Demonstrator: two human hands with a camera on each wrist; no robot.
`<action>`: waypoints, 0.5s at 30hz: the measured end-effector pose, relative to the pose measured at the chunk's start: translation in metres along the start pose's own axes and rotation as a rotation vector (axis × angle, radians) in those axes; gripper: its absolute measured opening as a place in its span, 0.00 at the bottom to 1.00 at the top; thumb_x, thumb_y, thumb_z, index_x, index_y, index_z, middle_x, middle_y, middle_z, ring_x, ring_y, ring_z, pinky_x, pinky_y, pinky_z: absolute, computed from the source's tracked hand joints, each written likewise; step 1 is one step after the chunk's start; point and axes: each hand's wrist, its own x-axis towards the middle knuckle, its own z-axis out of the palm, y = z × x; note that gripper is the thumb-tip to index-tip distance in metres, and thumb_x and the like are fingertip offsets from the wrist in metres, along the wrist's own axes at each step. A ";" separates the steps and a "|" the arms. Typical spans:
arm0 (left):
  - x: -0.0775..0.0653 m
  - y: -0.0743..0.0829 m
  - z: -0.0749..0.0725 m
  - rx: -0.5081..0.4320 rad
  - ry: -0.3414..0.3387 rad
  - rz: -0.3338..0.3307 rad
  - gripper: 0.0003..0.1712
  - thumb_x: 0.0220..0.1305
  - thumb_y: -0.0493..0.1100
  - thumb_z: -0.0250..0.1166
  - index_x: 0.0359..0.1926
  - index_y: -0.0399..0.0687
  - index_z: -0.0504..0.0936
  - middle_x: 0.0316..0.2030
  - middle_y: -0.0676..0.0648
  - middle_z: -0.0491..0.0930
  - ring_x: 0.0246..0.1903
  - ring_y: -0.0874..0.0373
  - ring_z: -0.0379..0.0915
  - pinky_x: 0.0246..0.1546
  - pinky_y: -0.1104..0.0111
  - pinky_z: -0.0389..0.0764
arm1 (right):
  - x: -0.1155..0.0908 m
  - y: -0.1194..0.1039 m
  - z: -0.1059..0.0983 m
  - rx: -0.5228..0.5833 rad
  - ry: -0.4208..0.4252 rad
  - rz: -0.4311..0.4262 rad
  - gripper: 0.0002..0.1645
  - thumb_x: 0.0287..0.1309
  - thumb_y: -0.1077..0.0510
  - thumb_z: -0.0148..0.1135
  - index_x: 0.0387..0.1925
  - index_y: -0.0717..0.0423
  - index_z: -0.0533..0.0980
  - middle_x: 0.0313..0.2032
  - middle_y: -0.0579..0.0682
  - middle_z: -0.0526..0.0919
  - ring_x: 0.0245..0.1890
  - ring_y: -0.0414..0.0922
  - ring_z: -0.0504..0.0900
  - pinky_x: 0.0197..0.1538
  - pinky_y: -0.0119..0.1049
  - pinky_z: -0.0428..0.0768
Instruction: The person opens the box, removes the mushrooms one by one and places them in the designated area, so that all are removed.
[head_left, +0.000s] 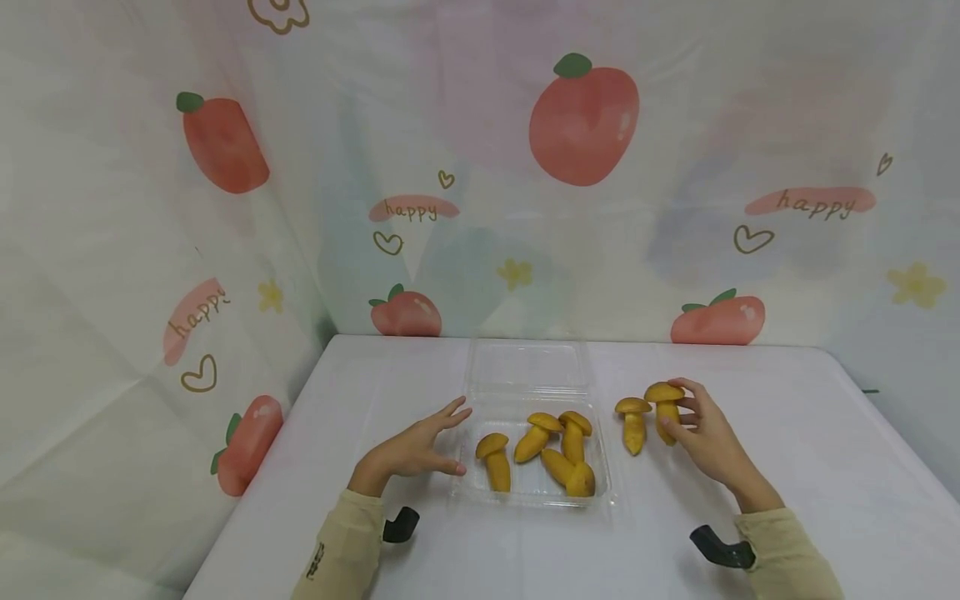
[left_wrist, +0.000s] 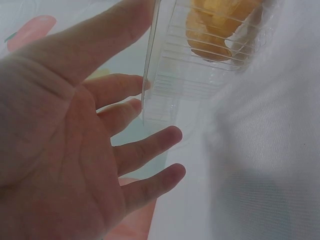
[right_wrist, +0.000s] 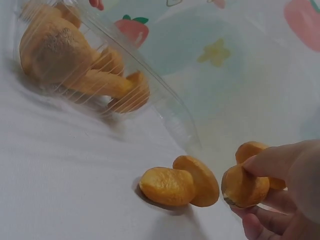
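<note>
A yellow-brown mushroom (head_left: 666, 408) is pinched between the thumb and fingers of my right hand (head_left: 708, 437); the right wrist view shows the thumb across its stem. Just left of it a second mushroom (head_left: 633, 425) lies on the table. The clear plastic box (head_left: 525, 500) stands in front of me with its lid (head_left: 528, 367) folded back, and several mushrooms (head_left: 536, 437) lie inside. My left hand (head_left: 408, 450) is at the box's left side, fingers spread and thumb apart, holding nothing. In the left wrist view its fingertips come close to the clear wall (left_wrist: 165, 80).
A white cloth covers the table (head_left: 795, 417). Behind it and along the left side hangs a pale curtain (head_left: 480, 125) printed with fruit and hearts. A black curved piece (head_left: 720, 548) sits at the right wrist, and another black piece (head_left: 401, 525) at the left.
</note>
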 end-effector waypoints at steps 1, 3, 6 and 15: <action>0.000 0.000 0.000 0.001 0.001 -0.001 0.54 0.59 0.45 0.75 0.79 0.44 0.55 0.82 0.43 0.42 0.80 0.40 0.41 0.76 0.40 0.54 | 0.000 0.002 0.000 -0.002 -0.003 0.014 0.38 0.69 0.64 0.60 0.72 0.67 0.53 0.62 0.76 0.69 0.53 0.69 0.80 0.44 0.35 0.86; 0.000 0.000 0.000 0.002 0.001 -0.003 0.54 0.59 0.45 0.75 0.79 0.44 0.55 0.82 0.43 0.42 0.80 0.40 0.41 0.76 0.40 0.54 | 0.000 0.006 -0.002 -0.006 -0.008 0.037 0.38 0.68 0.65 0.61 0.72 0.67 0.52 0.62 0.76 0.68 0.53 0.69 0.80 0.44 0.37 0.86; 0.000 0.000 0.000 0.002 0.001 -0.005 0.54 0.59 0.45 0.75 0.79 0.44 0.55 0.82 0.43 0.42 0.80 0.40 0.42 0.76 0.40 0.54 | 0.000 0.013 -0.004 -0.021 -0.012 0.057 0.39 0.68 0.65 0.61 0.71 0.68 0.52 0.63 0.77 0.67 0.52 0.69 0.80 0.44 0.38 0.86; -0.001 0.000 0.000 -0.007 0.006 -0.012 0.53 0.60 0.44 0.75 0.79 0.44 0.55 0.82 0.43 0.42 0.80 0.40 0.42 0.76 0.40 0.53 | 0.002 0.028 -0.007 -0.068 -0.046 0.104 0.39 0.69 0.63 0.61 0.71 0.68 0.52 0.62 0.78 0.67 0.50 0.69 0.80 0.46 0.50 0.87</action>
